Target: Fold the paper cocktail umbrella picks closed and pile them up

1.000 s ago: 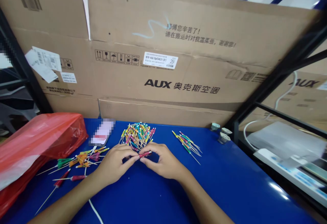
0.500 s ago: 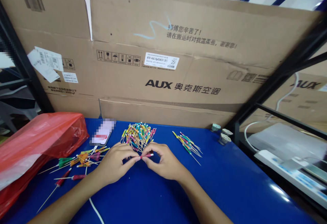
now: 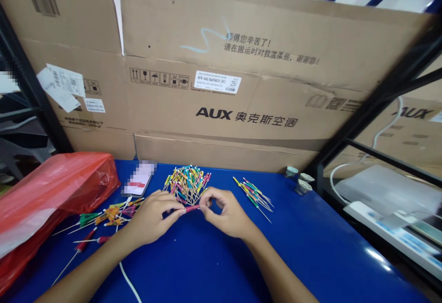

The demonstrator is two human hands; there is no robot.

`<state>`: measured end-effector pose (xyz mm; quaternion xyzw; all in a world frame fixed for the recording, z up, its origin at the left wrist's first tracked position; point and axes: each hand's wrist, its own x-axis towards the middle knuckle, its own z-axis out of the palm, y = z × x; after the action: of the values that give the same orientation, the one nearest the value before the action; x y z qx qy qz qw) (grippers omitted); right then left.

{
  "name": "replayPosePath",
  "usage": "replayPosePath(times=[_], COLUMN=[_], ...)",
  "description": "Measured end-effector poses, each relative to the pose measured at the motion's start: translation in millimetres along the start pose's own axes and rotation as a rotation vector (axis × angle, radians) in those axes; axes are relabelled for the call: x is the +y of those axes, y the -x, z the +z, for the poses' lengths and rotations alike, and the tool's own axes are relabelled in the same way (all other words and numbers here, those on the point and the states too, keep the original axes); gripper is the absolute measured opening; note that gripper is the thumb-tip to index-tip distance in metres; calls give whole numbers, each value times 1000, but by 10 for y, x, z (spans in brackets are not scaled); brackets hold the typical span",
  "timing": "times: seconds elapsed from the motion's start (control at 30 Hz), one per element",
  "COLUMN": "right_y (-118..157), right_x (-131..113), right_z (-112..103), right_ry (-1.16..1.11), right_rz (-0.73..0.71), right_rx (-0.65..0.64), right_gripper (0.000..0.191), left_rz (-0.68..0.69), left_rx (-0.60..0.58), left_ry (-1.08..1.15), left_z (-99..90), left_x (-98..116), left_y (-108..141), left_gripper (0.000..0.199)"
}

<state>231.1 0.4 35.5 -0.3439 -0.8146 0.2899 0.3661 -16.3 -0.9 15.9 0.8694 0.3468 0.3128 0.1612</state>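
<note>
a tall sheet of cardboard [image 3: 155,119] with printed lettering is standing along the far edge of a blue table [image 3: 224,266]. on the left, a crumpled red plastic bag [image 3: 83,169] is lying near a phone [image 3: 140,181]. in front of the phone, loose paper umbrellas [image 3: 113,213] in green, orange, pink and red are spreading out, some half open, and the left forearm is partly covering them. a white cable [image 3: 127,280] is running out from under that forearm toward the near edge. at the middle back, a heap of folded umbrellas [image 3: 188,183] is lying just beyond the hands. to its right, a smaller bunch [image 3: 254,197] is lying apart, and three little tubs [image 3: 304,186] are sitting near the far right corner.

both forearms are reaching in from the near edge and angling toward each other. the left hand [image 3: 157,218] and the right hand [image 3: 224,213] are meeting at the centre, with a slim red umbrella [image 3: 192,208] lying nearly level between them. the left thumb and fingertips are pinching its left end; the right thumb and forefinger are closing around its other end, the remaining fingers curling loosely.
</note>
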Motion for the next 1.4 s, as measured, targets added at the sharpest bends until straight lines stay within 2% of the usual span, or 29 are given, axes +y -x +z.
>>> replayPosePath(times=[0.1, 0.17, 0.33, 0.4, 0.47, 0.53, 0.7, 0.8, 0.93, 1.07, 1.4], right_y=[-1, -1, 2, 2, -3, -13, -43, -43, -26, -15, -5], right_x=[53, 65, 48, 34, 17, -7, -43, -27, -5, -21, -47], right_z=[-81, -101, 63, 155, 203, 197, 152, 219, 273, 215, 168], right_ry=[-46, -36, 76, 116, 139, 155, 146, 123, 145, 147, 180], right_rz=[30, 55, 71, 44, 14, 2, 64, 66, 13, -19, -21], right_rx=[63, 36, -211, -308, -350, -315, -4, 87, 88, 57, 34], right_gripper=[10, 9, 6, 11, 13, 10, 20, 22, 24, 22, 19], left_rz=[-64, -145, -371, -423, -460, -479, -442, -392, -362, -372, -371], left_rx=[30, 60, 126, 136, 129, 116, 52, 24, 26, 44, 20], left_ry=[46, 119, 517, 637, 709, 746, 760, 728, 670, 620, 541], left_z=[-31, -22, 97, 149, 186, 210, 264, 289, 276, 257, 276], left_x=[-14, -40, -160, -198, -213, -209, -156, -97, -36, -49, -31], left_y=[-8, -20, -54, -59, -59, -56, -45, -40, -40, -35, -16], left_gripper=[24, 27, 34, 36, 39, 39, 35, 31, 29, 32, 32])
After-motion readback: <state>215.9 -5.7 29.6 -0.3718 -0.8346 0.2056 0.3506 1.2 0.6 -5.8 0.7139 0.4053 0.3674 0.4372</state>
